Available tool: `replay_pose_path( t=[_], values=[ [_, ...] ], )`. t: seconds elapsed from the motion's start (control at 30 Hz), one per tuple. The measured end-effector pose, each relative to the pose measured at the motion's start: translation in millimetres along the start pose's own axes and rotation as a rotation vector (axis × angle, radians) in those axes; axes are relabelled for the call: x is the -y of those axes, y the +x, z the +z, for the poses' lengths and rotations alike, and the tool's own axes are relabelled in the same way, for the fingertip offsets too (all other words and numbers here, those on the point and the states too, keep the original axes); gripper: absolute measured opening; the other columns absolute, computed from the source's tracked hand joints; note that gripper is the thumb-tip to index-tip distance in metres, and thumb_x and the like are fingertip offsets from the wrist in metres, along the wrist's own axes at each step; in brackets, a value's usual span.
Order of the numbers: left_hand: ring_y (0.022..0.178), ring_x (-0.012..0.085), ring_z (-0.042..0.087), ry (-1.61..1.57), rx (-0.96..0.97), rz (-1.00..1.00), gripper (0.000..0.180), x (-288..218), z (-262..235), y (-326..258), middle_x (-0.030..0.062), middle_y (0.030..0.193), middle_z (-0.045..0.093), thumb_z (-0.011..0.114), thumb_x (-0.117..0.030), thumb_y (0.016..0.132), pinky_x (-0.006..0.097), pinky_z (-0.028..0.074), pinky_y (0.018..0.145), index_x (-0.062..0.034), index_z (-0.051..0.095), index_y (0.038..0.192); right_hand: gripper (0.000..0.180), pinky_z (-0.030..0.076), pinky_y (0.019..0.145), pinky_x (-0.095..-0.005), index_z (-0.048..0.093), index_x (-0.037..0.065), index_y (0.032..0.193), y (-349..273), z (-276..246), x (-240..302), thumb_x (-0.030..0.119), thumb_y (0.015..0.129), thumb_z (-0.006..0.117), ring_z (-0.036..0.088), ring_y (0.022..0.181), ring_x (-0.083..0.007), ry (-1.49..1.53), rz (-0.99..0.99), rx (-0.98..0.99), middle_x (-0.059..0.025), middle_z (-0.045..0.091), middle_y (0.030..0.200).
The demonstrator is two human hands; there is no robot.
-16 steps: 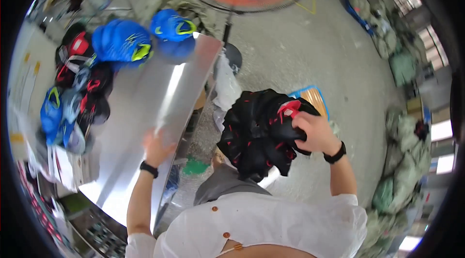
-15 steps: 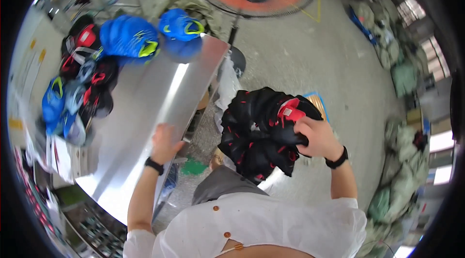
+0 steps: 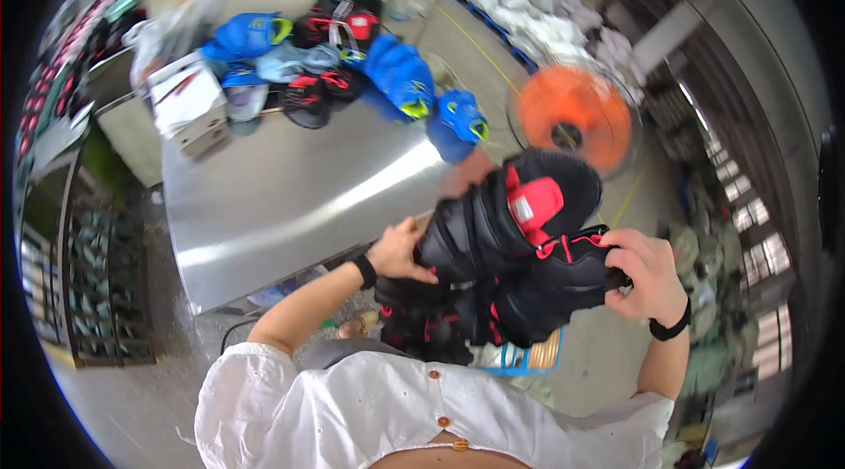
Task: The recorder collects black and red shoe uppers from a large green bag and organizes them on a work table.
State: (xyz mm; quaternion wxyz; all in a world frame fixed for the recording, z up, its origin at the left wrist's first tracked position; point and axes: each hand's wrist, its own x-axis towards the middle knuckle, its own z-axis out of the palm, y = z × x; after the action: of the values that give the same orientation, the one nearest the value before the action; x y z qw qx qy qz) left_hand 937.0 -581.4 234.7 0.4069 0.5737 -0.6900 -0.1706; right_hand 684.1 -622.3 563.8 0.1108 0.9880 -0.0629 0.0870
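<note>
While the table [image 3: 290,192] still fills the left side, the black-and-red bundle [image 3: 480,245] now has both hands on it, up in front of the person by the table's right end; support below unclear. Right hand [image 3: 647,275] still has fingers curled closed over its right edge. Left hand [image 3: 402,251] has come across to its left side, half open, thumb and fingers spread; can't tell if gripping. Net: handling goes one-handed to two-handed. Red tongue [image 3: 537,209] faces up.
</note>
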Motion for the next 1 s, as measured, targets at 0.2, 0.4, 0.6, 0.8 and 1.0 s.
replay_pose_path(
  t=[0.2,0.4,0.6,0.8,1.0],
  values=[
    [0.114,0.0159,0.039,-0.829,-0.006,-0.140,0.077,-26.4,-20.4,-70.8,0.0108,0.123,0.045,0.074,-0.012,0.064,0.030,0.030,0.098,0.0044,0.032,0.126,0.032,0.044,0.057,-0.0331,0.050,0.006,0.077,83.7,4.7,-30.2,-0.001,0.047,0.057,0.056,0.072,-0.0277,0.037,-0.275,0.017,-0.0072,0.056,0.080],
    [0.091,0.0169,0.053,-0.434,-0.685,-0.149,0.060,-42.4,-135.8,-84.7,0.0124,0.095,0.057,0.074,-0.016,0.061,0.032,0.043,0.081,0.0042,0.042,0.107,0.032,0.044,0.058,-0.0338,0.050,0.006,0.080,185.7,-19.7,-33.3,-0.003,0.051,0.056,0.056,0.072,-0.0279,-0.107,-0.581,-0.371,-0.0067,0.056,0.081],
    [0.093,0.0299,0.049,0.662,-0.955,-0.052,0.056,-110.1,-257.4,-84.8,0.0113,0.095,0.053,0.073,-0.018,0.051,0.038,0.036,0.085,-0.0020,0.047,0.098,0.014,0.046,0.054,-0.0345,0.056,0.006,0.084,195.9,23.2,-85.2,0.006,0.070,0.054,0.056,0.066,-0.0250,-0.413,-0.549,-0.721,-0.0082,0.059,0.083],
    [0.102,0.0269,0.044,1.140,-0.618,-0.068,0.029,-38.3,-170.8,-89.3,0.0060,0.105,0.051,0.062,-0.022,0.062,0.042,0.034,0.085,-0.0091,0.055,0.087,0.033,0.047,0.067,-0.0429,0.050,0.014,0.114,138.6,309.1,-114.2,0.026,0.083,0.047,0.059,0.076,-0.0316,0.097,0.234,-0.230,-0.0174,0.058,0.093],
    [0.116,0.0338,0.035,1.081,-0.219,-0.495,0.027,72.2,-33.2,-165.5,0.0120,0.128,0.038,0.054,-0.019,0.072,0.040,0.038,0.085,-0.0112,0.059,0.097,0.020,0.046,0.072,-0.0436,0.065,0.012,0.084,-29.9,497.3,46.6,0.023,0.072,0.054,0.059,0.081,-0.0325,0.515,0.239,0.611,-0.0146,0.063,0.085]
  ],
)
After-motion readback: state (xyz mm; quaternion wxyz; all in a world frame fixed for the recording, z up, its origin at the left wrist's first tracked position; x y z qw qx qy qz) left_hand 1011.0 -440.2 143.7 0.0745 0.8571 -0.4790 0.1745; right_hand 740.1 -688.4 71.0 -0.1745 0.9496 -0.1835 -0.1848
